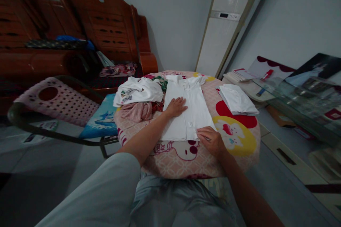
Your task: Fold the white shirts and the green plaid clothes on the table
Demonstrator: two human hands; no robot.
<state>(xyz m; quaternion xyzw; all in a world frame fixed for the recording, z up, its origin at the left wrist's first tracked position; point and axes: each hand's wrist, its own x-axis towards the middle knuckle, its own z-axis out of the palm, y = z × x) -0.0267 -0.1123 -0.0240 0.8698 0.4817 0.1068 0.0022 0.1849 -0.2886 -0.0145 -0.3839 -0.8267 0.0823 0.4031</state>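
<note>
A white short-sleeved shirt [195, 104] lies spread on the round table, its collar toward the far side and a small label near the hem. My left hand [176, 107] rests flat on the left half of the shirt, fingers spread. At the near right corner of the hem, my right hand [211, 140] has its fingers bent and closed on the fabric edge. Left of the shirt is a heap of clothes with a printed white garment [142, 90] on top and a pinkish cloth [137, 111] below. A folded white garment [236, 99] lies to the right.
A patterned pink cloth covers the round table [183, 166]. A chair [64, 106] with a blue seat stands at the left, before a wooden sofa [106, 25]. On the right is a glass-topped cabinet [306, 103]; a tall white appliance [222, 35] stands behind.
</note>
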